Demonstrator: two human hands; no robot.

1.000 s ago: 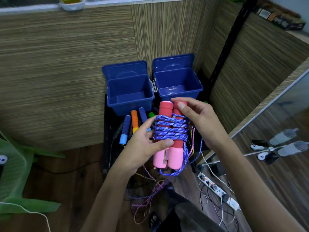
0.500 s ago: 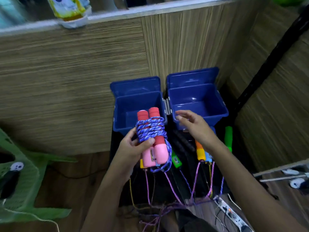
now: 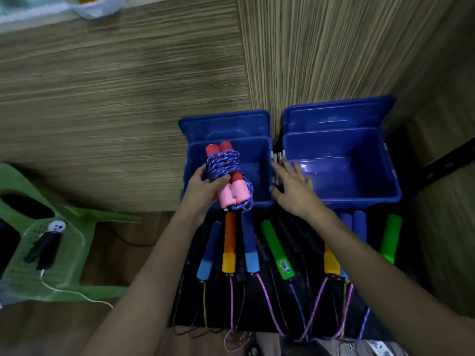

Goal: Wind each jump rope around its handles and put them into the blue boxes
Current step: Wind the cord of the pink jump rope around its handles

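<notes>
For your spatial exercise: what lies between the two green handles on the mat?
In the head view, the right forearm, an orange-and-yellow handle and blue handles lie between the green handles.

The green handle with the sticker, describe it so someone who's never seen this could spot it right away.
Find the two open blue boxes against the wooden wall, then the dark mat in front with handles laid in a row. The green handle lies near the middle, tilted, between a blue handle and the right forearm. Only it carries a colourful sticker near its rope end.

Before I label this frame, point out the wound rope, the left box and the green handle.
wound rope (image 3: 223, 164), head view, on the blue coils.
left box (image 3: 259, 152), head view, inner back wall.
green handle (image 3: 275, 246), head view, mid shaft.
</notes>
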